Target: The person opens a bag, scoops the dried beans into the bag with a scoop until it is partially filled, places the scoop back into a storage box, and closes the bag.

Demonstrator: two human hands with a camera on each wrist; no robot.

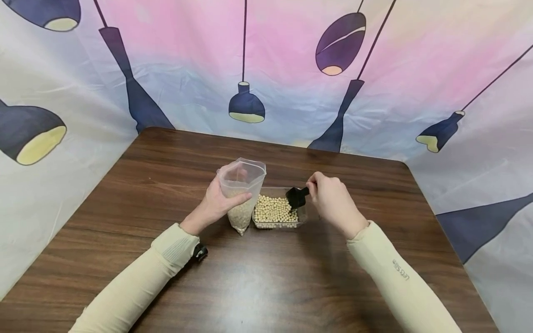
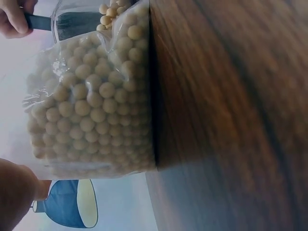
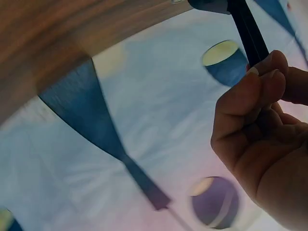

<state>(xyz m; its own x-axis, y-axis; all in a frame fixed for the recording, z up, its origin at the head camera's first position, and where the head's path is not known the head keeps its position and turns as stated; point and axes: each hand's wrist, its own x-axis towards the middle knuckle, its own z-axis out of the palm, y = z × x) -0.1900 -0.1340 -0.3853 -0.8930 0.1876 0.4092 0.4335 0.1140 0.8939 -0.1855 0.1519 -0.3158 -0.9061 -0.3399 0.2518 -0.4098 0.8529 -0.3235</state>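
My left hand (image 1: 218,196) grips a clear plastic bag (image 1: 245,178) by its upper part, thumb across the front. Pale round beans (image 2: 91,106) fill the bag's lower part, and its top gapes. Just right of the bag is a clear rectangular container (image 1: 276,225) with more beans (image 1: 272,209) in it. My right hand (image 1: 333,201) pinches the handle of a black scoop (image 1: 296,198), whose head is tilted down at the container's right end, by the beans. In the right wrist view, curled fingers (image 3: 240,103) hold the handle; whether the scoop holds beans is hidden.
Everything stands on a dark brown wooden table (image 1: 258,277). Behind it and at the sides hangs a cloth backdrop (image 1: 183,60) printed with lamps. A small black device (image 1: 200,252) sits at my left wrist.
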